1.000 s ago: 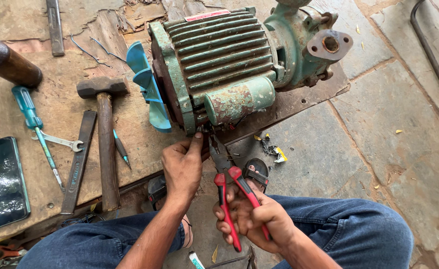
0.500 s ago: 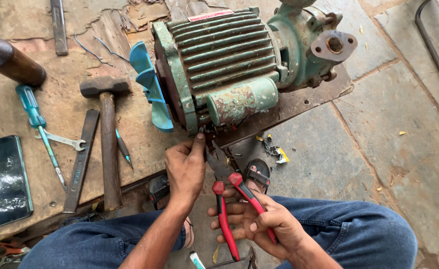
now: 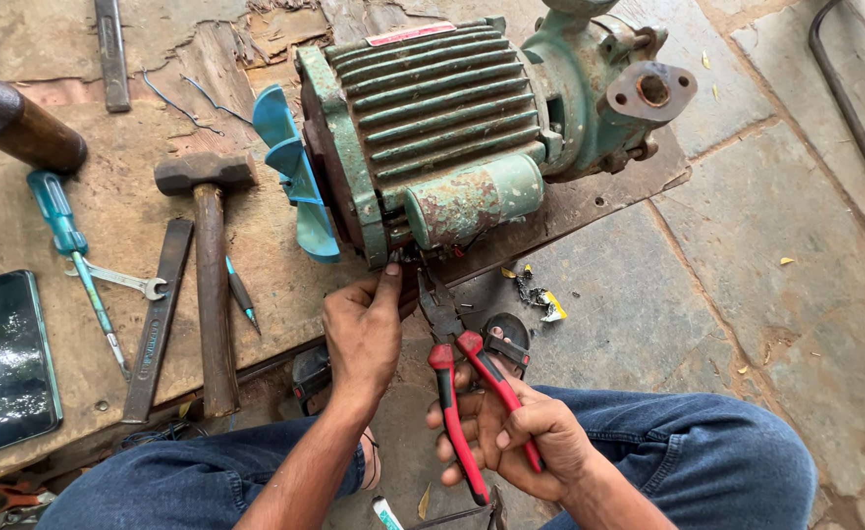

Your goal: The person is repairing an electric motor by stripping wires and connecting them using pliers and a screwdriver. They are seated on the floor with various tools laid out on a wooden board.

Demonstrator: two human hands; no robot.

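- Fingers: the left hand [image 3: 362, 329] has its fingertips [image 3: 390, 273] pinched at the wiring beneath the green ribbed cast-iron electric motor [image 3: 432, 128], at the lower edge of the end shield; exactly what they pinch is too small to tell.
- The right hand [image 3: 526, 442] is clenched round the red plastic-sleeved handles of the steel combination pliers [image 3: 452, 368] — the nose points up at the same spot, just beside the left fingertips.
- Whether the plier nose is closed on a wire cannot be told; it is hidden by the left hand and the shadow under the rusty green cylindrical capacitor housing [image 3: 472, 201].
- Judgement on the step in hand: grip only the wire end, keep the left fingertips clear of the nose, and squeeze steadily rather than wrench — the leads there look short.
- Location: the motor lies on its side on a worn wooden board [image 3: 108, 236], its far end overhanging onto the grey stone paving [image 3: 727, 275].
- Edges: the blue plastic fan blades [image 3: 290, 177] stand exposed just left of the work point; the board's front edge runs directly under the hands.
- Open room: paving to the right is free save small scraps [image 3: 536, 294]. Left of the hands lie a wooden-handled iron hammer [image 3: 207, 275], a flat steel bar [image 3: 158, 319], a teal-handled screwdriver [image 3: 69, 245] and a dark-screened phone [image 3: 5, 358], well apart from the work.
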